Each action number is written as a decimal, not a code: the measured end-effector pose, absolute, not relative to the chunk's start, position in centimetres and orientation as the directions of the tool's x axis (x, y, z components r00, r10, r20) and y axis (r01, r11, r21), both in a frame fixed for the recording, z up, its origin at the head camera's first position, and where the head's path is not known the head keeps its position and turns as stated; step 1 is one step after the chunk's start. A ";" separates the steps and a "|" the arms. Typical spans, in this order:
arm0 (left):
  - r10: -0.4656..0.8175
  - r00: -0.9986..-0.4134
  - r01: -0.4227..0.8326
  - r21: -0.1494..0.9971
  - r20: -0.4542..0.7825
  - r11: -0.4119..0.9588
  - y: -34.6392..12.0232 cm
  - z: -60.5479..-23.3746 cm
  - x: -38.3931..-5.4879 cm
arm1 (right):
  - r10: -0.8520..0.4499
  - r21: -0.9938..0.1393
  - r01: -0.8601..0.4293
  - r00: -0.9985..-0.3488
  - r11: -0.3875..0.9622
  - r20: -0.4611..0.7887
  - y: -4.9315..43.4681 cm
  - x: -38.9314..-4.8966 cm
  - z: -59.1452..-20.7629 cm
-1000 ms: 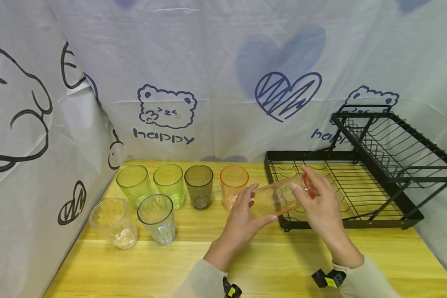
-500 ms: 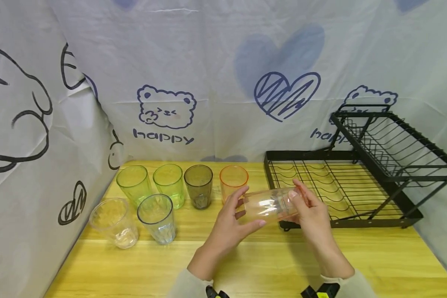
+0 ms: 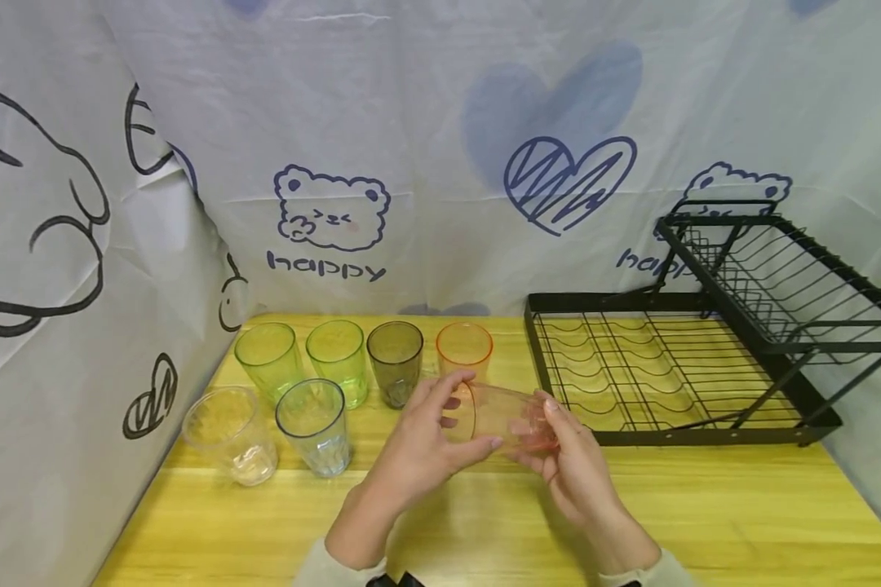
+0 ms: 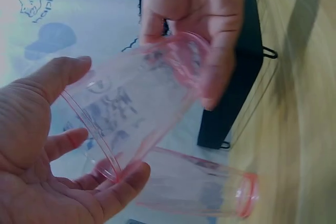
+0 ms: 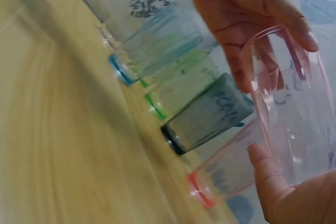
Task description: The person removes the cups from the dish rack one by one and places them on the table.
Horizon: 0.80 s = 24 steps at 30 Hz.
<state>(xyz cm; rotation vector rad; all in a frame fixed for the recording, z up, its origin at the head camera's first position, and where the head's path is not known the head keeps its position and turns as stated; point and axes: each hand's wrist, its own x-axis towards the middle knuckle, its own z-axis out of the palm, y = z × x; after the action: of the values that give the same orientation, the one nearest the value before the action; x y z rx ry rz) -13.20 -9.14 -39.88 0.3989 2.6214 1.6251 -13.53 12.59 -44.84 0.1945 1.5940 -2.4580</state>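
Observation:
A see-through pinkish drinking glass [image 3: 501, 412] is held on its side above the table, its mouth facing left. My left hand [image 3: 404, 461] grips the mouth end; in the left wrist view the thumb and fingertips [image 4: 137, 177] lie at the rim. At the base, my right hand [image 3: 578, 473] holds the glass between thumb and fingers. Just behind the held glass, an orange-rimmed glass [image 3: 464, 346] stands upright, partly covered by it. In the right wrist view the held glass [image 5: 294, 124] overlaps that standing one.
Left of the hands stand a dark glass [image 3: 396, 359], two green glasses [image 3: 338, 359], a blue-rimmed glass [image 3: 316, 436] and a clear glass [image 3: 231, 436]. A black two-tier dish rack [image 3: 705, 438] takes up the right side, its upper tier [image 3: 837, 346] raised. Printed cloth [image 3: 448, 204] hangs behind.
Both hands have carried the glass left and toward me, away from over the rack. Its base end has swung lower, and the right hand has moved around it from above to below.

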 end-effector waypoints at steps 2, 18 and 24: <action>0.225 -0.971 0.184 0.862 0.084 0.472 -9.3 -39.4 -13.1 | -0.111 -0.879 0.260 -0.966 -0.399 -0.235 12.3 -13.4 -45.2; 0.330 -0.937 0.345 0.454 0.115 0.822 -13.7 -36.4 -14.2 | 0.037 -0.726 -0.208 -0.951 0.655 0.306 15.3 -12.7 -45.4; 0.381 -0.920 0.386 0.387 0.095 0.837 -15.2 -36.8 -14.8 | -0.029 -0.531 -0.301 -0.888 0.792 0.459 16.8 -12.9 -46.3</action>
<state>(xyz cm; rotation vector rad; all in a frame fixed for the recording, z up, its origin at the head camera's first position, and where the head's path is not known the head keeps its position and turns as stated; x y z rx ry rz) -14.82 -15.24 -36.77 0.6315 3.0250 0.6415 -12.92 16.81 -46.27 -0.3292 3.3817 -1.1381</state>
